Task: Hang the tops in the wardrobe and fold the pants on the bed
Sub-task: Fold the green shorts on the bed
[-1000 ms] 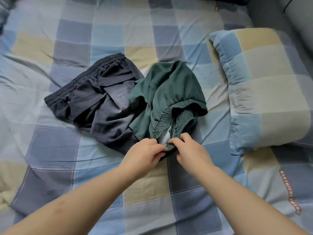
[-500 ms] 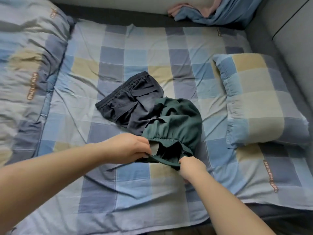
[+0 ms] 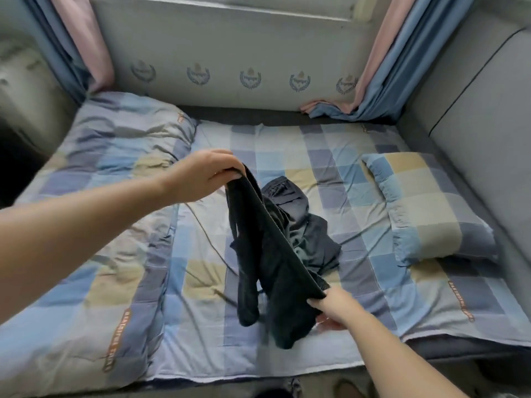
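Observation:
I hold a pair of dark green shorts up above the bed by the waistband, which stretches taut between my hands. My left hand pinches one end high up. My right hand pinches the other end lower, near the bed's front edge. The shorts' legs hang down toward the sheet. Behind them a second pair of dark grey shorts lies crumpled on the checked bed sheet, partly hidden.
A folded checked quilt covers the bed's left side. A matching pillow lies on the right. Curtains hang at both back corners. A grey padded wall borders the right.
Both hands have lifted the green shorts off the bed and pulled apart, stretching the waistband. My left hand rose up and back. The view has drawn back, showing the whole bed.

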Demonstrator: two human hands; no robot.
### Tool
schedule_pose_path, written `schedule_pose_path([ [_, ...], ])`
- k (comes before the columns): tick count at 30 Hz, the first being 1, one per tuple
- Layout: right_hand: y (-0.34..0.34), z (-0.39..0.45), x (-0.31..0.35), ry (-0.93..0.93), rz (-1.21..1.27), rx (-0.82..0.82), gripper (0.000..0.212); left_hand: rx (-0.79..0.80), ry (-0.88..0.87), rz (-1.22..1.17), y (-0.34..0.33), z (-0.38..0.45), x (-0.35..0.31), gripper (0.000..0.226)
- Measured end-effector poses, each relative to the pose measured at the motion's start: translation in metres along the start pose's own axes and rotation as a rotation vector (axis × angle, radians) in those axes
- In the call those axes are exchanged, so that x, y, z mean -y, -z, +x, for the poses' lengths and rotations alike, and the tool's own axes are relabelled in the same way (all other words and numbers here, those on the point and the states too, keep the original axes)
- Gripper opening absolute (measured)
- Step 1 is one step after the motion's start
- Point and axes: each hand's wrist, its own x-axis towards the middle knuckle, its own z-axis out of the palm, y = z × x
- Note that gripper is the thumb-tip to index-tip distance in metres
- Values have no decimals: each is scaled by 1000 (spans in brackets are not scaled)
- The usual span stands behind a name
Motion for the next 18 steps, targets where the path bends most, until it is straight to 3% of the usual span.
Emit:
schedule_pose_path([
  [4, 19, -45, 29, 48, -347, -100, 19, 19, 65, 117, 67, -39, 16, 16],
  [8, 50, -88, 89, 171, -810, -321, 33, 49, 174, 186, 116, -78, 17, 25],
  [14, 103, -137, 168, 500, -953, -553, 8, 162, 289, 413, 167, -118, 16, 25],
  [18, 123, -158, 195, 600, -1026, -692, 13, 164, 331, 563, 186, -132, 5, 26],
])
